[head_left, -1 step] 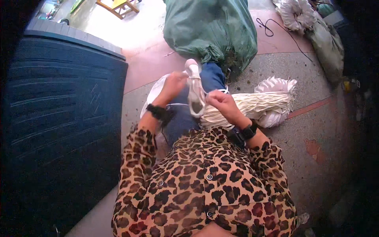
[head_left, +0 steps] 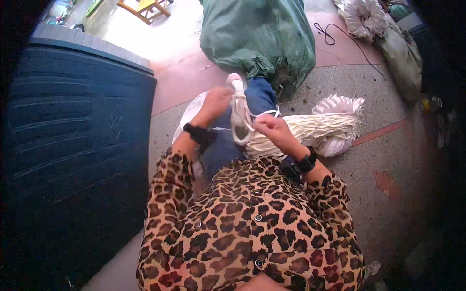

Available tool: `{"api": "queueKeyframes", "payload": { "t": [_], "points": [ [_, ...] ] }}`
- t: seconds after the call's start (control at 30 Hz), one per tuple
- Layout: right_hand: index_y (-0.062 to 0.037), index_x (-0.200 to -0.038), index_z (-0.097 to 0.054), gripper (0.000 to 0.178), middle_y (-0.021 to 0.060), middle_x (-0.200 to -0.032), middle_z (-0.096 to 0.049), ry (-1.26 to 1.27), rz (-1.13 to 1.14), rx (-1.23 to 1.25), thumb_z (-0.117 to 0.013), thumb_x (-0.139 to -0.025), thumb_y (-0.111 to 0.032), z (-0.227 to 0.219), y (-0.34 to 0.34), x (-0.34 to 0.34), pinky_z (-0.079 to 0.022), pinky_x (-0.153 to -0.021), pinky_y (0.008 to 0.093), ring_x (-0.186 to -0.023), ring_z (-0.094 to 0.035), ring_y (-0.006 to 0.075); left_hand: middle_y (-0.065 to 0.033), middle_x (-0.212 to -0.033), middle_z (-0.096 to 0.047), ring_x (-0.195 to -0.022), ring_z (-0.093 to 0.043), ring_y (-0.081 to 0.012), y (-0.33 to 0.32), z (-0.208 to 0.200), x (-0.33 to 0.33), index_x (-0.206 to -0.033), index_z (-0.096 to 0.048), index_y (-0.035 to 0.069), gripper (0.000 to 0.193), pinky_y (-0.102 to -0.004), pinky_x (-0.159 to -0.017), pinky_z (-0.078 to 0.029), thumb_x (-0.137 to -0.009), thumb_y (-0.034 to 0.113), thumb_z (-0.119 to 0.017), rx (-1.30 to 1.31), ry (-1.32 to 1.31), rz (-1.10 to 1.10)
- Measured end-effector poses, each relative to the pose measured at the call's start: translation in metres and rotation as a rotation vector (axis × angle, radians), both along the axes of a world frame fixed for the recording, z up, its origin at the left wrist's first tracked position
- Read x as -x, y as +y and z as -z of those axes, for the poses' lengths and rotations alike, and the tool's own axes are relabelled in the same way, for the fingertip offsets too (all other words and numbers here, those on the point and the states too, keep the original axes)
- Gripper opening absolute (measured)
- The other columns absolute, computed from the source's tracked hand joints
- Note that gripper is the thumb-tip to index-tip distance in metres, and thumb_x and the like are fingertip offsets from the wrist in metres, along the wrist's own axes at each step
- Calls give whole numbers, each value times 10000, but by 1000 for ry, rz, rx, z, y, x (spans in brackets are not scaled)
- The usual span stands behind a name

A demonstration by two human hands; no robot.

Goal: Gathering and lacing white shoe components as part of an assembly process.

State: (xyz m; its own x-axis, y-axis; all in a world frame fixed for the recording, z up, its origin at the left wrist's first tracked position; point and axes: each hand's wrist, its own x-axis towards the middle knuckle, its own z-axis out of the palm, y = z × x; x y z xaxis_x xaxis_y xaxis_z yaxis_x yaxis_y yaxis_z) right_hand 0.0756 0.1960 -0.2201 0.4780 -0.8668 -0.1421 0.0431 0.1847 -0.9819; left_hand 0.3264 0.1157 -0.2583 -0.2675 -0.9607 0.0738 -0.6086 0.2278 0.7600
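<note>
A slim white slipper-shaped piece (head_left: 238, 119) with a pinkish rounded tip lies lengthwise over my blue-trousered legs, its long opening dark inside. Close to its upper left side, my left hand (head_left: 217, 103) is closed in a pinch, slightly blurred; what its fingertips hold is hidden. My right hand (head_left: 274, 130) pinches a thin white cord (head_left: 251, 115) at the piece's right edge. White bands loop out to both sides across my legs. Beside my right hand lies a thick bundle of cream-white strips (head_left: 315, 127), gathered at its frilled far end.
A large green sack (head_left: 257, 36) stands just ahead of my legs. To the left rises a dark blue panelled surface (head_left: 77, 111). Further right are a black cord (head_left: 347, 35), a ruffled white bundle (head_left: 363, 18) and a greyish sack (head_left: 400, 63). A yellow wooden stool (head_left: 145, 7) stands far left.
My left wrist has shifted slightly, and the left hand has moved a little up and right. The right hand and the white piece stay nearly in place.
</note>
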Motion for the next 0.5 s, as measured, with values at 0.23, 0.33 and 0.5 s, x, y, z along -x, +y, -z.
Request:
{"api": "queueKeyframes", "payload": {
  "t": [0.23, 0.33, 0.5],
  "points": [
    [-13, -927, -686, 177, 51, -842, -659, 184, -113, 119, -654, -911, -187, -11, 18, 11, -474, -741, 295, -815, -602, 152, -192, -946, -680, -937, -638, -379, -40, 7, 26, -883, -693, 12, 214, -470, -789, -533, -779, 199, -694, 50, -725, 220],
    [-34, -871, -678, 164, 108, -842, -656, 343, -123, 501, -659, -880, -197, 13, 4, 6, -483, -710, 375, -797, -610, 276, -193, -987, -674, -957, -632, -391, -40, 9, 26, -917, -688, 10, 243, -469, -786, -539, -780, 209, -715, 188, -714, 305],
    [-100, -798, -623, 59, 77, -794, -615, 495, -176, 887, -630, -815, -156, 38, -29, -20, -456, -681, 459, -829, -579, 317, -206, -984, -671, -943, -624, -380, -45, 4, 25, -916, -680, 8, 244, -455, -792, -543, -782, 209, -719, -112, -735, 206]
  ]
}}
